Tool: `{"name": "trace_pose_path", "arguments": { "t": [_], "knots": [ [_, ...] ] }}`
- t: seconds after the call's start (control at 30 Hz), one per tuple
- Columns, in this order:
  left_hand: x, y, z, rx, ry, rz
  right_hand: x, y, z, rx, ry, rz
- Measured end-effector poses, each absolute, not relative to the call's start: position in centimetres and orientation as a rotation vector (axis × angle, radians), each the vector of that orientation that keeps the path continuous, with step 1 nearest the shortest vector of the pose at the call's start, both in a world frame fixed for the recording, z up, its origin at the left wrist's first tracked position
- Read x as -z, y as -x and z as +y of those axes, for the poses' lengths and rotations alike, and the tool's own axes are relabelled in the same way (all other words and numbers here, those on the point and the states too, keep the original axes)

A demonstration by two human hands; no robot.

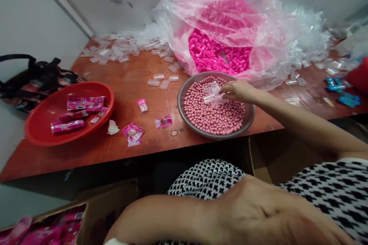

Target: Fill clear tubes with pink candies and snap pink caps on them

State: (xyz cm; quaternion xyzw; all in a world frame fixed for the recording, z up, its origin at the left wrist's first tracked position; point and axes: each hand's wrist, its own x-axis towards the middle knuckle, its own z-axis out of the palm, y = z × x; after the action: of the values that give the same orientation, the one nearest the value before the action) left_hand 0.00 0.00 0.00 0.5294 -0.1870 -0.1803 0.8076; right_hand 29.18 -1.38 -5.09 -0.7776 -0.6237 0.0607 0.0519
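Observation:
My right hand [241, 92] reaches over a grey bowl [186, 120] full of pink beads [211, 118]. Its fingers are closed at the edge of the clear plastic tubes [213, 98] lying on the beads, and seem to pinch one. Low in the picture, my left hand [267, 214] crosses over my lap, blurred, its fingers running out of view at the lower right. Left of the bowl on the table stand a small bead-filled tube with a pink cap [142, 106], a pink label [163, 121] and a little pile of pink labels [133, 134].
Behind the bowl a large clear bag [178, 11] holds bright pink caps [212, 51]. Clear tubes [115, 50] lie scattered along the wall. A red basin [40, 134] with pink packets stands left, beside a dark bag [31, 80]. A cardboard box [106, 206] sits below the table [94, 153].

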Motion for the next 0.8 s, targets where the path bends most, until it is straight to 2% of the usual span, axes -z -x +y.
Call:
{"name": "trace_pose_path", "arguments": {
  "t": [0.07,0.17,0.3,0.5,0.6,0.67,0.8],
  "knots": [
    [0.5,-1.0,1.6,0.321,-1.105,-0.233,5.4,-28.7,-1.1,-0.156,2.485,-1.951],
    [3.0,-2.9,4.9,0.049,-1.206,0.088,6.2,-28.8,-0.7,-0.165,2.629,-1.913],
    [6.9,-5.5,9.2,-0.357,-1.408,0.444,7.1,-30.3,-1.0,-0.298,2.498,-1.788],
    [8.8,-7.9,10.8,-0.479,-1.647,0.395,6.4,-30.3,-3.3,-0.714,1.986,-1.439],
    [9.1,-8.5,10.5,-0.472,-1.727,0.365,5.5,-29.8,-4.0,-0.797,1.907,-1.456],
    [9.3,-8.7,10.5,-0.474,-1.731,0.362,5.2,-30.0,-4.1,-0.714,1.962,-1.57],
    [9.6,-8.9,10.7,-0.518,-1.63,0.405,6.0,-30.3,-3.4,-0.331,2.225,-2.062]
  ]
}}
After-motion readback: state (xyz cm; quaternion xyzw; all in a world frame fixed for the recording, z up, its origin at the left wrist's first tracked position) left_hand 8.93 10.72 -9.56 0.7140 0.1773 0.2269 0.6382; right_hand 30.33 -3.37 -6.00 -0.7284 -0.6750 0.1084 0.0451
